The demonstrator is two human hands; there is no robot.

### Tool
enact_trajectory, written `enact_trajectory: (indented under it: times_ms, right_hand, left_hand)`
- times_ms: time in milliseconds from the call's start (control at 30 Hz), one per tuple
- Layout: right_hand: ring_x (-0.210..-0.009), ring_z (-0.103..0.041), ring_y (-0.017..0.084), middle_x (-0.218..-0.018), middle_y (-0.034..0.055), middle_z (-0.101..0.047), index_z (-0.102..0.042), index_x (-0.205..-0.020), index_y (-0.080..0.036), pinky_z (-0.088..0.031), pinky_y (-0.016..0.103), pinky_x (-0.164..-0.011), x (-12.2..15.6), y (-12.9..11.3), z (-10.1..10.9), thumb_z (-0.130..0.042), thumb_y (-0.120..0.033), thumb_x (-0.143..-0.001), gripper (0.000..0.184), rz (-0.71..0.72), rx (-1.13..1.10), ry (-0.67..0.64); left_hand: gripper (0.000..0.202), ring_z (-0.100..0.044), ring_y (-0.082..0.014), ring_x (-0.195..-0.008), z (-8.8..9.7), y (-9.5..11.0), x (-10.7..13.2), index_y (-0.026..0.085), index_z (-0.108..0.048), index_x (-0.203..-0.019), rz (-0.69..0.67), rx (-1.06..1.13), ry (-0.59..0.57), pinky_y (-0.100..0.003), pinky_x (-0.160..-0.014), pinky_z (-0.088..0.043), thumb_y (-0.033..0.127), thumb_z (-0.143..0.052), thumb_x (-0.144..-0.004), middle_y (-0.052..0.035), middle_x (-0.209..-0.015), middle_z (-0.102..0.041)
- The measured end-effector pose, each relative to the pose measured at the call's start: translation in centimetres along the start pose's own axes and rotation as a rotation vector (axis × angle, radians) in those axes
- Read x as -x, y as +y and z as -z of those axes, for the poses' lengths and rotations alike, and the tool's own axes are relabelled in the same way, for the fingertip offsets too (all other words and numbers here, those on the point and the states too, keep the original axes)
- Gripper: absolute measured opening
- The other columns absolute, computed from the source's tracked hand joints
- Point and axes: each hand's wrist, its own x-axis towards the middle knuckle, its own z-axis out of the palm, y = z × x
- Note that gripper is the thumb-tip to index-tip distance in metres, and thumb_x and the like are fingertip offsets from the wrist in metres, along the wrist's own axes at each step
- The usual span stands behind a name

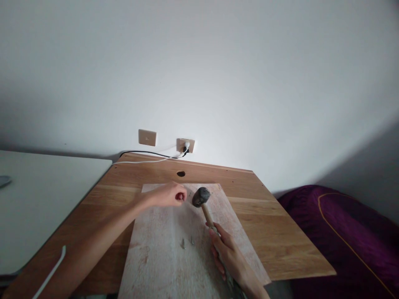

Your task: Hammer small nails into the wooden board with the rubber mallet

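My right hand [229, 255] is wrapped round the wooden handle of a hammer [205, 207], whose dark head hovers over the far part of a pale worn board [162, 257]. My left hand [170, 195] reaches out just left of the hammer head, its fingers pinched together on something too small to make out. Two or three small nails [186, 242] lie loose on the board between my arms.
The board lies on a wooden desk [264, 224] with a cable hole [181, 174] near the wall. A wall switch [147, 137] and a socket [185, 145] with plugged cables sit behind. A white table [37, 199] stands left, a purple cushion [343, 236] right.
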Motion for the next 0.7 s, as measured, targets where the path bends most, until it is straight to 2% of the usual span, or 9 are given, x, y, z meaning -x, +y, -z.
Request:
enact_trajectory:
  times_ms: [67,133,300,400,467,533,600,700]
  right_hand:
    - [-0.031,-0.037,0.005,-0.059,-0.011,-0.048,-0.052,-0.124,-0.018,-0.033,0.016,-0.026,0.0,-0.1,-0.1,-0.051,-0.081,-0.084,0.074,-0.001,0.002,0.005]
    - [-0.031,-0.036,0.005,-0.058,-0.0112,-0.047,-0.052,-0.123,-0.018,-0.033,0.016,-0.026,0.1,-0.3,-0.1,-0.051,-0.082,-0.083,0.075,-0.006,0.002,0.011]
    - [-0.032,-0.036,0.005,-0.059,-0.0107,-0.049,-0.05,-0.124,-0.018,-0.033,0.016,-0.026,0.2,-0.6,-0.2,-0.052,-0.082,-0.082,0.077,-0.03,-0.006,0.018]
    - [-0.032,-0.036,0.005,-0.06,-0.0107,-0.048,-0.051,-0.123,-0.018,-0.034,0.017,-0.026,0.2,-0.6,-0.1,-0.052,-0.083,-0.081,0.077,-0.025,-0.003,0.009]
    - [-0.033,-0.037,0.005,-0.06,-0.0107,-0.048,-0.051,-0.122,-0.019,-0.034,0.016,-0.026,0.2,-0.6,-0.1,-0.052,-0.083,-0.082,0.076,-0.025,-0.003,0.015]
    - [-0.033,-0.037,0.005,-0.059,-0.0108,-0.048,-0.052,-0.123,-0.019,-0.033,0.016,-0.026,0.2,-0.5,-0.1,-0.053,-0.082,-0.082,0.075,-0.029,-0.003,0.022]
    - [-0.032,-0.037,0.005,-0.059,-0.0108,-0.049,-0.052,-0.124,-0.019,-0.033,0.016,-0.026,0.1,-0.3,-0.1,-0.053,-0.08,-0.083,0.074,-0.026,-0.009,0.022]
    - [-0.032,-0.036,0.005,-0.058,-0.0114,-0.048,-0.051,-0.126,-0.018,-0.033,0.016,-0.026,0.1,-0.1,-0.1,-0.053,-0.078,-0.086,0.072,-0.003,-0.025,0.014]
  left_hand:
    - [0.013,-0.059,-0.0135,-0.071,0.6,-1.7,0.8,0.017,-0.072,-0.083,0.089,0.031,0.14,-0.024,-0.069,-0.043,0.012,-0.061,-0.078,-0.0013,-0.08,-0.068]
    - [0.013,-0.06,-0.0141,-0.073,0.5,-2.9,1.6,0.016,-0.073,-0.085,0.138,0.071,0.231,-0.024,-0.071,-0.045,0.017,-0.061,-0.084,-0.0029,-0.081,-0.069]
    - [0.013,-0.061,-0.0146,-0.074,-1.3,-3.5,2.5,0.016,-0.071,-0.088,0.179,0.09,0.348,-0.025,-0.072,-0.047,0.019,-0.058,-0.087,-0.0026,-0.083,-0.069]
    - [0.018,-0.063,-0.0164,-0.082,-2.0,-3.4,3.0,0.018,-0.07,-0.094,0.154,-0.024,0.375,-0.027,-0.078,-0.05,0.014,-0.056,-0.084,-0.005,-0.097,-0.068]
    - [0.031,-0.065,-0.0189,-0.096,-2.1,-3.7,3.4,0.02,-0.07,-0.107,0.134,-0.122,0.379,-0.03,-0.089,-0.051,0.01,-0.055,-0.081,-0.0077,-0.116,-0.066]
    - [0.039,-0.064,-0.021,-0.109,-2.1,-4.0,3.7,0.023,-0.07,-0.115,0.123,-0.192,0.363,-0.033,-0.099,-0.049,0.007,-0.055,-0.082,-0.0076,-0.126,-0.065]
    - [0.036,-0.063,-0.0213,-0.113,-2.0,-4.3,3.9,0.023,-0.072,-0.111,0.105,-0.227,0.336,-0.035,-0.104,-0.048,0.005,-0.054,-0.086,-0.0061,-0.122,-0.069]
    - [0.032,-0.066,-0.0202,-0.106,-2.0,-4.3,3.9,0.022,-0.074,-0.104,0.067,-0.257,0.308,-0.034,-0.099,-0.05,0.004,-0.052,-0.09,-0.0053,-0.112,-0.073]
